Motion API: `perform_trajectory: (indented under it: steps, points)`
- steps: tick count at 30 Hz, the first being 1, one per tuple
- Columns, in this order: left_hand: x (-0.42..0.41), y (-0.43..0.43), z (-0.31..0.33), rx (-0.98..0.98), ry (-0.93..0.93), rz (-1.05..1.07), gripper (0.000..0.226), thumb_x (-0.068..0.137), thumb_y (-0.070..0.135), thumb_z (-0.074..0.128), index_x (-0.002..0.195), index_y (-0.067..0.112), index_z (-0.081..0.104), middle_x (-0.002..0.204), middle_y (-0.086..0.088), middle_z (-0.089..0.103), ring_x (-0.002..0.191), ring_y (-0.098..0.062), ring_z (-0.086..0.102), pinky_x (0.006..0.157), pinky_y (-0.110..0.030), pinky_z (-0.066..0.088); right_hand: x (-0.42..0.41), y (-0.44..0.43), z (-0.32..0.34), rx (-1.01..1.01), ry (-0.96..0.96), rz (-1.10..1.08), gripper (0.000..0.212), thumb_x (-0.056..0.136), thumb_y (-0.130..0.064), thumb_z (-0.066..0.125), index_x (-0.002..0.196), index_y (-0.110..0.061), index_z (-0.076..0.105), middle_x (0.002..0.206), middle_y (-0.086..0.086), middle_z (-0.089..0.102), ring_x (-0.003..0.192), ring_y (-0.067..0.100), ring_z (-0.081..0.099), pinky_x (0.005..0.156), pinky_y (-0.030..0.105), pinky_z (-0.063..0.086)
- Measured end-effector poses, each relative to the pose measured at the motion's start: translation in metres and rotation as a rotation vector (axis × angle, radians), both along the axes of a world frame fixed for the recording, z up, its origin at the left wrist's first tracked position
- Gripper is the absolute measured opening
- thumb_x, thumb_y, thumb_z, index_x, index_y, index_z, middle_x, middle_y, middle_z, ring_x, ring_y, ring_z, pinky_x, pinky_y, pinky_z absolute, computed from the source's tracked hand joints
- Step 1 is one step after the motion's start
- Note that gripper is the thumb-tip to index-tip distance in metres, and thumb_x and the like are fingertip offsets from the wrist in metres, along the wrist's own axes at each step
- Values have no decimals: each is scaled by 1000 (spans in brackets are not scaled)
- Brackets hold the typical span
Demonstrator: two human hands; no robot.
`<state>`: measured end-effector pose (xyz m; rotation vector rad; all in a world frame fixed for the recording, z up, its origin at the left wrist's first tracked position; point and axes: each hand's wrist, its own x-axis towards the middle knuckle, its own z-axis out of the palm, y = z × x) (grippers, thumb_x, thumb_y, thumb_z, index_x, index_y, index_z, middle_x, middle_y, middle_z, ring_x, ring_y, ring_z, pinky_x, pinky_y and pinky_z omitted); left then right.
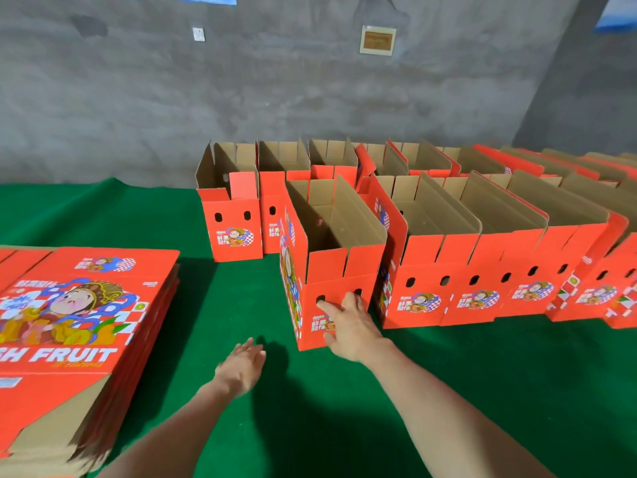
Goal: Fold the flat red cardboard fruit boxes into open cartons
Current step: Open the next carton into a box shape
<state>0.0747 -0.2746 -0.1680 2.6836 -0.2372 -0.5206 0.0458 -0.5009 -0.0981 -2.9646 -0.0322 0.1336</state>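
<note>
- The grey concrete wall (pixel 241 91) stands behind everything.
- The green-covered bench (pixel 310 426) spreads beneath my arms up to that wall.
- Two rows of folded red cardboard cartons (pixel 482 257), open at the top with brown insides, run from the middle off to the right.
- A stack of flat red cardboard fruit boxes (pixel 79 305), printed with a cartoon figure and "FRUIT", lies on the bench to my left.
- One open red carton (pixel 336 267) stands upright in front of me, just beside the near row's left end.
- My right hand (pixel 348 326) presses its near end panel, fingers spread and straight, one fingertip at a handle hole.
- My left hand (pixel 243 363) hovers above the green, fingers straight and together, holding nothing.
</note>
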Motion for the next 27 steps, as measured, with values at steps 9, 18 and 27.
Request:
perform_trajectory:
  steps: [9,18,27]
  points:
    - [17,-25,-5,527,69,-357,45,102,14,24,147,10,30,161,-5,6,146,-37,8,116,-44,21,37,-41,-6,-134,-100,-50,62,96,-40,47,147,-46,12,128,14,35,123,31,33,96,45,37]
    - [16,-26,-8,577,113,-329,49,103,19,21,152,19,19,160,-13,-2,145,-40,5,119,-44,11,35,-67,0,-293,-72,-83,70,93,-32,49,147,-48,6,131,12,37,123,28,35,98,43,28]
    - [21,-22,-14,496,149,-236,53,103,30,25,153,28,8,159,-17,-3,146,-38,8,118,-40,12,30,-92,5,-239,39,-234,77,91,-39,52,147,-48,-1,142,15,28,140,32,20,105,50,26]
